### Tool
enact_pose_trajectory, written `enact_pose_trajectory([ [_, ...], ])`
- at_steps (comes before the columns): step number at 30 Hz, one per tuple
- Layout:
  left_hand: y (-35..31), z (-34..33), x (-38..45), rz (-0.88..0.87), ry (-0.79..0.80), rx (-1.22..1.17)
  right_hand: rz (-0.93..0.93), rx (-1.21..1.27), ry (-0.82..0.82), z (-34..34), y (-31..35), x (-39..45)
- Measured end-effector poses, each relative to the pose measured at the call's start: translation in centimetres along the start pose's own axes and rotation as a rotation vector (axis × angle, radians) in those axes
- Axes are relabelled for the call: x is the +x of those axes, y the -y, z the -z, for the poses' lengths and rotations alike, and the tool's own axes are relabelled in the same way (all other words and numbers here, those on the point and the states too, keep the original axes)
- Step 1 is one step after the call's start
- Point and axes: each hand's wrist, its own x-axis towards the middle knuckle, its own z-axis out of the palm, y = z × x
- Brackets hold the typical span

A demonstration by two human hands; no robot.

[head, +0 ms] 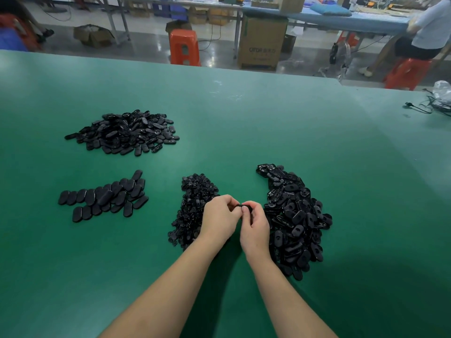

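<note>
**Fitting black plastic pcs together at the green desk**

Nearest to the camera, the left hand (219, 215) and the right hand (255, 228) meet over the desk (268, 123). Each grip is closed at the fingertips, and both pinch one black oval piece (245, 206), held a little above the surface. If a second small part sits inside the pinch, I cannot tell.

Just left of the hands lies a heap of small inserts (192, 198). Just right is a big heap of open shells (295, 215), very near the right wrist.

Further left, a small group of closed ovals (105, 196) is laid in rows, prob. the finished ones. Behind it is a loose far pile (124, 132).

My judgement: the finished group is much smaller vs. the supply heaps, so most of the work is left. Nothing blocks the hands.

Far away there are cables (419, 108) at the desk's right corner. Beyond the desk stand an orange stool (184, 47), a cardboard box (262, 42) and a seated person (429, 28).
</note>
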Motion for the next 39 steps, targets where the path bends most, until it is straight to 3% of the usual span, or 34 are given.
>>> enact_pose_trajectory([
  [10, 0.9, -0.1, 0.0, -0.152, -0.017, 0.103, 0.002, -0.002, 0.005, 0.0, -0.1, -0.1],
  [15, 1.7, 0.4, 0.1, -0.421, 0.003, 0.396, -0.038, 0.038, 0.008, -0.2, 0.0, 0.0],
  [18, 2.5, 1.8, 0.0, -0.496, -0.101, 0.567, -0.053, 0.082, 0.003, -0.4, 0.1, -0.1],
  [31, 16.8, 16.8, 1.6, 0.205, -0.68, 0.398, -0.007, -0.008, 0.053, -0.4, 0.4, -0.4],
  [36, 17.7, 17.6, 2.1, 0.306, -0.617, 0.411, -0.004, -0.037, 0.055, -0.3, 0.6, -0.4],
  [39, 16.6, 16.4, 1.9, 0.137, -0.609, 0.367, 0.0, -0.064, 0.057, -0.4, 0.7, -0.4],
])
